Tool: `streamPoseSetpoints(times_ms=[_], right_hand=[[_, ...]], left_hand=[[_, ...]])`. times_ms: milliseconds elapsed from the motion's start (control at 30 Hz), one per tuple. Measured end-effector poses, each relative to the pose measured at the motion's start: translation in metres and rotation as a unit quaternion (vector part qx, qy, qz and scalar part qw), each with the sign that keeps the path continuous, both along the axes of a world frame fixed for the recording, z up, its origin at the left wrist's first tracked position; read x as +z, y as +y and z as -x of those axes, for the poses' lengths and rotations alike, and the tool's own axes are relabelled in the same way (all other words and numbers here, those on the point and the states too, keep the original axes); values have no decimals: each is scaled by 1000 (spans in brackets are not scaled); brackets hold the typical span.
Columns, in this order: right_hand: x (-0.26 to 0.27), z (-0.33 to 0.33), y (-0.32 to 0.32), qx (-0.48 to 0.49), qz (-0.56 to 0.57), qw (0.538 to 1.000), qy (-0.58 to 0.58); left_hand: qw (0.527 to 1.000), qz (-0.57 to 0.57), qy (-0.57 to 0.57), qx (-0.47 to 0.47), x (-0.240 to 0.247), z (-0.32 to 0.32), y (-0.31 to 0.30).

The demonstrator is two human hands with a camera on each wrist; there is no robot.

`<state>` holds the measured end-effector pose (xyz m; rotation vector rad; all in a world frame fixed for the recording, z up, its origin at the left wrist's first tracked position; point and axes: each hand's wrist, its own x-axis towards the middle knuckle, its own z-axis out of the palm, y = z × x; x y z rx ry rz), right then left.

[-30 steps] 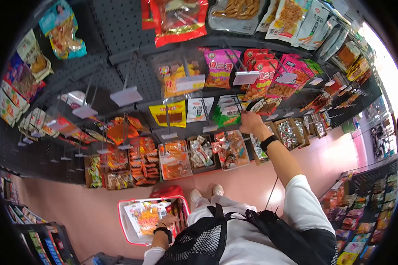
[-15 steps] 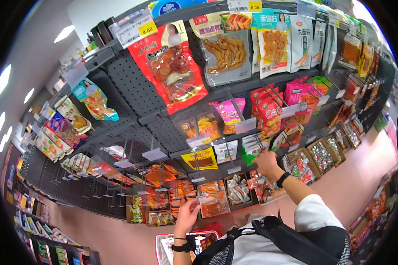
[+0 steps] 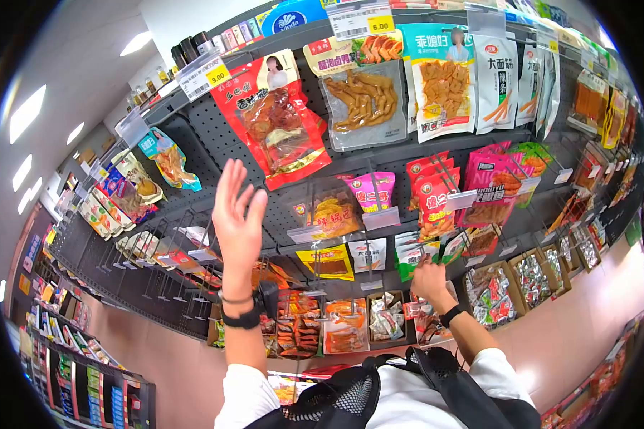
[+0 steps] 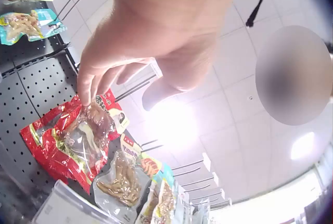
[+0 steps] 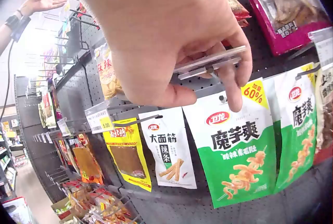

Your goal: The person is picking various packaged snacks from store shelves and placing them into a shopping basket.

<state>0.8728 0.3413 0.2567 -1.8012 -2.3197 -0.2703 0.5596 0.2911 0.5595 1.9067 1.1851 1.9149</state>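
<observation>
My right hand is at a hanging white and green snack bag, around its hook's clear tag holder. One finger reaches down over the bag's top front, and the thumb is by its upper left corner; I cannot tell whether they pinch it. A matching bag hangs to the right, a white pouch to the left. My left hand is raised, fingers extended, before the upper shelf. In the left wrist view its fingertips overlap a large red meat bag.
Price tags on long metal hooks jut from the dark pegboard. Boxes of small packets line the bottom shelf. A shopping basket with bags is below, partly hidden by the body. A vacuum-packed snack hangs above.
My left hand has risen from the basket to the upper shelf. The right hand stays at the green and white bag. The head view has tilted up.
</observation>
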Motion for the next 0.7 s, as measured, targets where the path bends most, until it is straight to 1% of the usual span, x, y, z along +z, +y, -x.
streamPoseSetpoints(times_ms=[33,67,100,133,167,233,267,300,367,400,433,500,533,633,700], right_hand=[[1,3,0,3,-3,1000,-1],[1,7,-1,-1,23,1000,5],[-1,6,-3,-5,48,999,12],[-3,1,2,-9,20,1000,16],[-7,-7,-1,-6,20,1000,17],[-11,-11,-8,4,42,998,42],[-9,-13,-11,32,11,999,39],[-10,-11,-9,34,11,999,40],[-10,-7,0,27,35,995,86],[-7,-7,3,31,47,993,104],[0,-8,-1,33,46,993,105],[14,-16,-11,53,88,989,110],[14,-14,-7,59,80,988,117],[5,-19,-11,48,44,993,102],[6,-17,-11,55,39,991,114]], left_hand=[[1000,2,-8,17,1,6,14],[1000,0,-8,18,0,14,31],[998,24,-43,31,-3,18,47],[995,42,-75,44,1,11,59],[995,42,-75,46,1,6,64],[986,125,-107,-43,-1,0,67],[980,127,-134,-71,-1,-5,65],[981,126,-133,-69,-1,-5,68],[968,166,-151,-114,5,-3,81],[965,156,-146,-150,8,-4,88],[966,154,-145,-148,9,-10,89],[959,146,-171,-175,10,-27,89],[962,139,-163,-171,19,-34,87],[949,145,-228,-164,20,-48,77],[947,152,-230,-165,27,-47,71]])
